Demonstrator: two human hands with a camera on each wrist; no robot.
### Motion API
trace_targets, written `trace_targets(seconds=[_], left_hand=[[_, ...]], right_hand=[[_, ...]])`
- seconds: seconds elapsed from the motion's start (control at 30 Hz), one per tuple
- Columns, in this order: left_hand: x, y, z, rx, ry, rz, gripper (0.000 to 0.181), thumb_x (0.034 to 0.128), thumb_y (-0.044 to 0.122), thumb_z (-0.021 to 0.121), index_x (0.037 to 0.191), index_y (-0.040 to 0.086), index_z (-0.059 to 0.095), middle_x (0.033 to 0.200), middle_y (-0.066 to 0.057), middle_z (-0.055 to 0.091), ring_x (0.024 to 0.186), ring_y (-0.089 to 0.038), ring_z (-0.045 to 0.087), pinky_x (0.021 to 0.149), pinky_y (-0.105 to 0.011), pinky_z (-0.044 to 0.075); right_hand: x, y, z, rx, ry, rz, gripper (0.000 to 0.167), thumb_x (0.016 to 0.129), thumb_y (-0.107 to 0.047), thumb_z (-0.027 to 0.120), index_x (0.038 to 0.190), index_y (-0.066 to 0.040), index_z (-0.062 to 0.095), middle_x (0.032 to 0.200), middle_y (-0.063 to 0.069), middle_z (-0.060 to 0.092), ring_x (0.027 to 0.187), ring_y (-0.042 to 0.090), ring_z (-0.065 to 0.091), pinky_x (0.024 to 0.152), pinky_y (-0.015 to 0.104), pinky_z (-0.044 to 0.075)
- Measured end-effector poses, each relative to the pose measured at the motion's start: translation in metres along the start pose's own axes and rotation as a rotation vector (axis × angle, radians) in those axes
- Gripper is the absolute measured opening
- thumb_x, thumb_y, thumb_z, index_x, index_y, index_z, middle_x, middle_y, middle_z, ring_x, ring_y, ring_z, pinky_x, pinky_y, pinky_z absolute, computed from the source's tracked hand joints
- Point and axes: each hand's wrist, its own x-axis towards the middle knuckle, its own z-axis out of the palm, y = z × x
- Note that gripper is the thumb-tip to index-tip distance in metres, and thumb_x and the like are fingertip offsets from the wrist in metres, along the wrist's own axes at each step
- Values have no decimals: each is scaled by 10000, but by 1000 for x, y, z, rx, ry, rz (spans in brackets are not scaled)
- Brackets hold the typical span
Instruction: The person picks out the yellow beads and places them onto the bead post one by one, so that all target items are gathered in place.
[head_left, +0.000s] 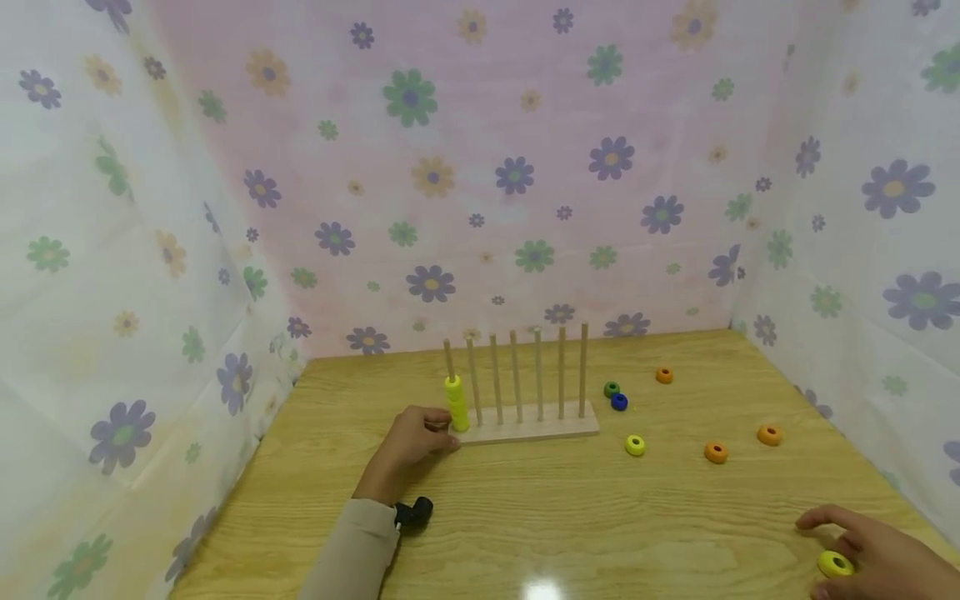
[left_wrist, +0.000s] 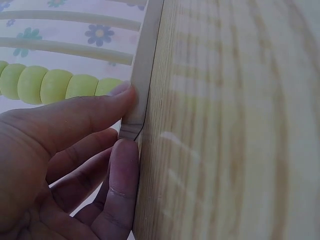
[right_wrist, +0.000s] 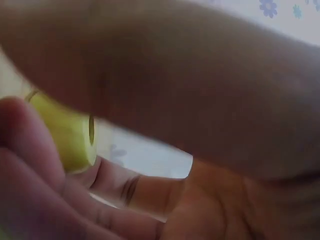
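In the head view, a wooden peg rack (head_left: 525, 423) with several upright rods stands mid-table. Several yellow beads (head_left: 457, 404) are stacked on its leftmost rod. My left hand (head_left: 411, 435) grips the left end of the rack's base; the left wrist view shows the thumb on the base's upper face, beside the lowest bead (left_wrist: 107, 86), and fingers at its end. At the lower right, my right hand (head_left: 877, 554) pinches a loose yellow bead (head_left: 835, 564) between thumb and fingers, with the index finger stretched out. In the right wrist view the thumb hides part of that bead (right_wrist: 70, 137).
Right of the rack lie a green bead (head_left: 612, 389) and a blue bead (head_left: 619, 402), side by side. Another yellow bead (head_left: 635, 445) lies nearer, with orange beads (head_left: 716, 452) farther right. Flowered cloth (head_left: 480, 167) closes off the table's back and sides.
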Motion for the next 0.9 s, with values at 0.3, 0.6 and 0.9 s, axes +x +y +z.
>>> trace_targets(seconds=[0.3,0.6,0.9], left_hand=[[1,1,-1,10,-6,7,529,862,217,867,1342,67,705,1318,-117,708,1096,-229,695,821,-343,621],[1,0,-1,-9,-14,4,542,862,201,866,1354,55,693,1319,-131,704,1095,-240,699,800,-334,627],[1,0,0,-15,-11,5,547,864,200,863,1360,49,687,1337,-134,695,1118,-258,694,813,-335,626]], right_hand=[[12,-7,-7,64,-40,-64,553,931,-194,782,1335,76,518,943,44,617,692,77,523,586,267,426],[23,-3,-19,-12,-30,-170,410,947,-231,764,1248,-2,602,1131,-94,637,868,-100,543,667,252,520],[23,-12,-30,38,-61,-235,287,961,-75,708,1190,33,574,1066,70,597,802,-13,579,628,243,500]])
